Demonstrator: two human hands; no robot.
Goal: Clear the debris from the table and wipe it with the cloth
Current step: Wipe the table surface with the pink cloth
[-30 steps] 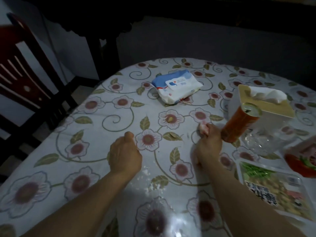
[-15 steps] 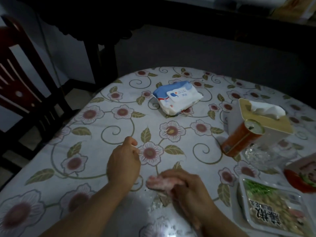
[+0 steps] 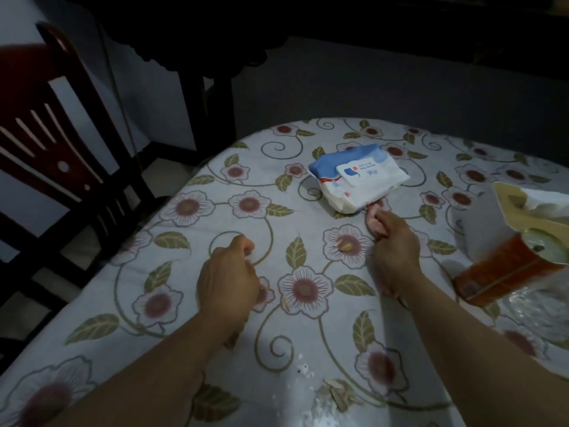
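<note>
right hand (image 3: pixel 395 241) grasps pink cloth (image 3: pixel 376 219) mid-surface, pressing to wipe; left hand (image 3: pixel 229 277) clenched, contents unseen; crumbs (image 3: pixel 335 396) at near edge.

The right hand (image 3: pixel 395 241) covers most of the pink cloth (image 3: pixel 376 218), leaving only 1 bunched end showing. The orange can (image 3: pixel 505 272) and tissue box (image 3: pixel 523 208) are cut by the right edge, and the chair (image 3: pixel 52 143) by the left.
</note>
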